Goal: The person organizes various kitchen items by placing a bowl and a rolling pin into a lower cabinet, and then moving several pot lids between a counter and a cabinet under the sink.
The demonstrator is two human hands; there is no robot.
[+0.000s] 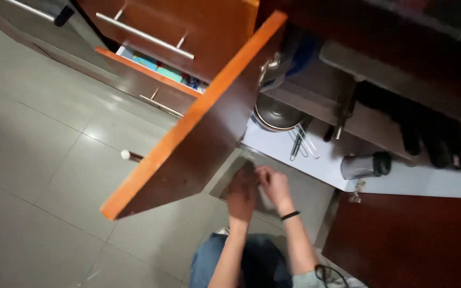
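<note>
My left hand [241, 188] and my right hand [273, 184] are held close together low over the floor, in front of an open lower cabinet. The fingers of both are curled and touch or nearly touch. Motion blur hides whether anything small is between them. A black band [290, 215] circles my right wrist. The brown cabinet door [188, 138] with an orange edge stands open just left of my hands. Beyond them lies the white cabinet shelf [321, 165].
On the shelf are a steel pot [273, 114], metal utensils [302, 144] and a jar lying on its side with a black lid [366, 165]. Dark items [428, 128] sit deeper in. An open drawer [156, 69] holds colourful things. My jeans [252, 264] show below, on a grey tiled floor [38, 149].
</note>
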